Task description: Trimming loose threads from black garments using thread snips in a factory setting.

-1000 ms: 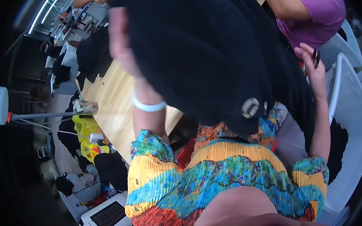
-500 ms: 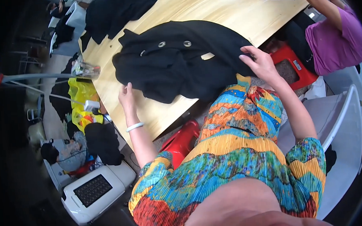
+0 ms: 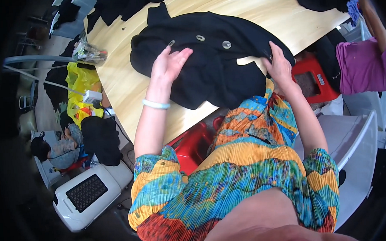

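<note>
A black garment (image 3: 217, 82) with large round buttons lies spread on the light wooden table, its lower edge hanging toward my lap. Over its left part is my left hand (image 3: 169, 66), palm turned up and fingers stretched, holding nothing; a pale bangle circles that wrist. One button (image 3: 226, 44) shows on the cloth between my hands. My right hand (image 3: 280, 67) rests at the garment's right edge, thumb apart from the extended fingers. A notch at the garment's right lets the bare tabletop show through.
More black cloth lies at the table's (image 3: 122, 102) far left and far right (image 3: 322, 0). A person in a purple top (image 3: 364, 65) is at the right, beside a red stool (image 3: 315, 79). Left stand a yellow bag (image 3: 79, 83), a power strip (image 3: 92, 97) and a white bin (image 3: 92, 197).
My left hand has risen from the garment's lower left edge onto its middle left and turned palm up. My right hand remains at the right edge. The camera view has shifted slightly.
</note>
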Available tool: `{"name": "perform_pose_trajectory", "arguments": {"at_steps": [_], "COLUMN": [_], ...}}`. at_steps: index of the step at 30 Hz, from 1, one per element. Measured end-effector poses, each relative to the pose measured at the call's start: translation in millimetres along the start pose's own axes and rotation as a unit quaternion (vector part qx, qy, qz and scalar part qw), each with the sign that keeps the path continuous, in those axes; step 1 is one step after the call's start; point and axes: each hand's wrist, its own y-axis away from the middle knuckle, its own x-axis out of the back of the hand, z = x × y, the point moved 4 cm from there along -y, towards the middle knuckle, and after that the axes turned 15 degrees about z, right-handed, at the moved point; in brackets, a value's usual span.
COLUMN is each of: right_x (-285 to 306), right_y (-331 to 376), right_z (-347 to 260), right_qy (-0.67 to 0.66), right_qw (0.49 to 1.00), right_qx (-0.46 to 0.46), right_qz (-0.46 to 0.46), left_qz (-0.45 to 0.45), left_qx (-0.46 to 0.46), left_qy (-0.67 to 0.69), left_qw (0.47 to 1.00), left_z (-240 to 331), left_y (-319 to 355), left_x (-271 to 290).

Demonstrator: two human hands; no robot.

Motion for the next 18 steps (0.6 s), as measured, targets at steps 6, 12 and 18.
{"name": "perform_pose_trajectory", "arguments": {"at_steps": [6,12,18], "right_x": [5.7,23.8,149.9], "right_y": [-11.8,-67.3,-128.9], "right_z": [23.5,9.5,-104.5], "right_qy": [-0.065,-0.172,-0.269], "right_qw": [0.997,0.983,0.962], "right_qx": [-0.023,-0.067,-0.008], "right_qz": [0.031,-0.007,0.046], "left_qz": [0.108,0.049,-0.185], "left_qx": [-0.127,-0.197,-0.386], "left_qy": [-0.083,-0.058,-0.048], "left_qw": [0.983,0.978,0.903], "left_z": [-22.7,36.0,171.1], "left_y": [-74.3,-97.0,34.9], "left_x": [-30.6,-85.3,-182.8]}}
